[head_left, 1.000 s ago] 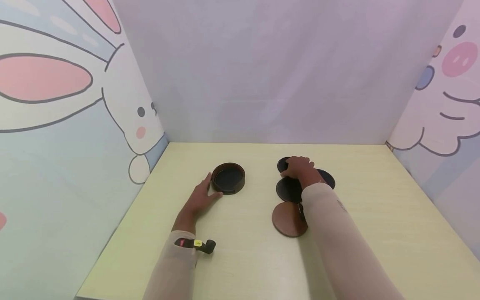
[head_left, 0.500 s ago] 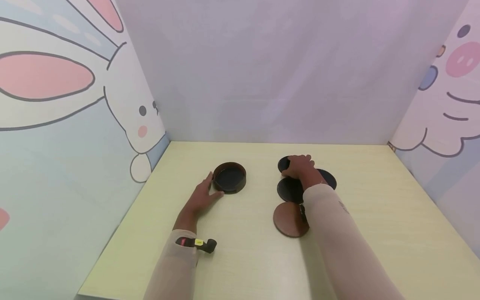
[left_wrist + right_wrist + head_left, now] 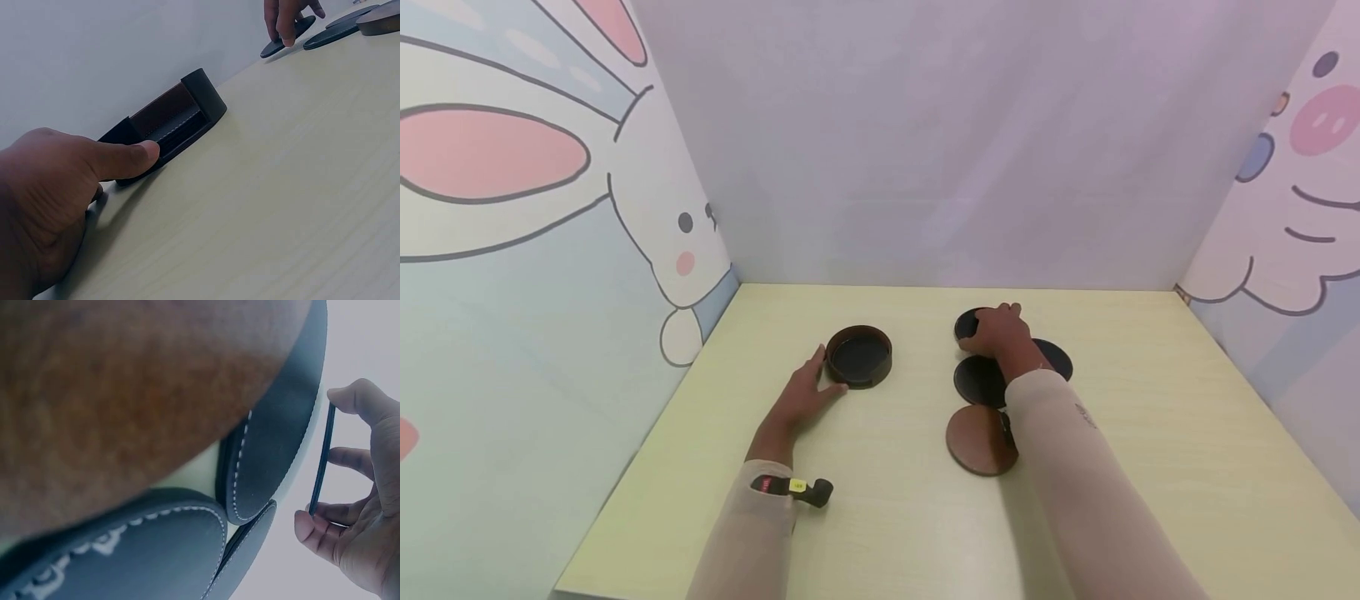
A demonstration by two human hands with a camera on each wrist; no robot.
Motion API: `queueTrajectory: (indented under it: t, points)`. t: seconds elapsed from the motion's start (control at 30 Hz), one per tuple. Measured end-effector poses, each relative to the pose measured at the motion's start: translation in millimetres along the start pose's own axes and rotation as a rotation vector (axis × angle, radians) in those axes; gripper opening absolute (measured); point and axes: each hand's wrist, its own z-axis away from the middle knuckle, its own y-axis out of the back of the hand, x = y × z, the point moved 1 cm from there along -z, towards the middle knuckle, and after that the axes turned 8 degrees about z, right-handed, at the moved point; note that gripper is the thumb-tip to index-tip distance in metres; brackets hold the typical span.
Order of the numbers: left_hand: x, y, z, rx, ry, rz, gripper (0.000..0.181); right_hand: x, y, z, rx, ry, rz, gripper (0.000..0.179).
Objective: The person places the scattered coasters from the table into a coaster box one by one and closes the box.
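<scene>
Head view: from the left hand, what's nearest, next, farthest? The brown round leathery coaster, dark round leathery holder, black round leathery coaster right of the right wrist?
1. Dark holder, against the left hand.
2. Brown coaster, rightward, front.
3. Black coaster, farthest right.

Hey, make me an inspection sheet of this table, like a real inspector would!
Surface: pale yellow table.
Job's things: dark round holder; held black coaster, tilted; two more black coasters and a brown coaster on the table.
Clutter: nothing seen.
Grips: left grip holds the holder's side; right grip pinches the held black coaster by its edges.
Cables: nothing seen.
Surroundings: lilac-grey back wall; cartoon rabbit on the left wall; pink-nosed cartoon figure on the right wall.
</scene>
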Motion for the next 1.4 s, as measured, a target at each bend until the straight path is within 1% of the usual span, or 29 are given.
queueTrajectory:
  t: [0.3,0.63,0.83,1.07,1.4]
  points:
    - [0.1,1.1,1.1,-0.001,0.011,-0.014,0.099,1.0,-3.6,-3.6,0.011,-0.011,-0.028,0.080]
    - [-0.8,1.6,1.8,0.001,0.012,-0.004,0.099,-3.7,-1.0,1.2,0.029,-0.007,-0.067,0.081]
    - [-0.3,1.2,0.8,0.003,0.010,-0.003,0.099,-8.9,2.2,2.4,0.037,0.019,-0.102,0.081]
    - [-0.6,0.0,0.9,0.002,0.007,0.008,0.100,-24.1,3.5,3.4,0.043,0.034,-0.110,0.082]
    - [-1.1,-0.1,0.7,0.002,-0.003,0.007,0.100,-50.8,3.5,4.3,0.074,0.044,-0.171,0.079]
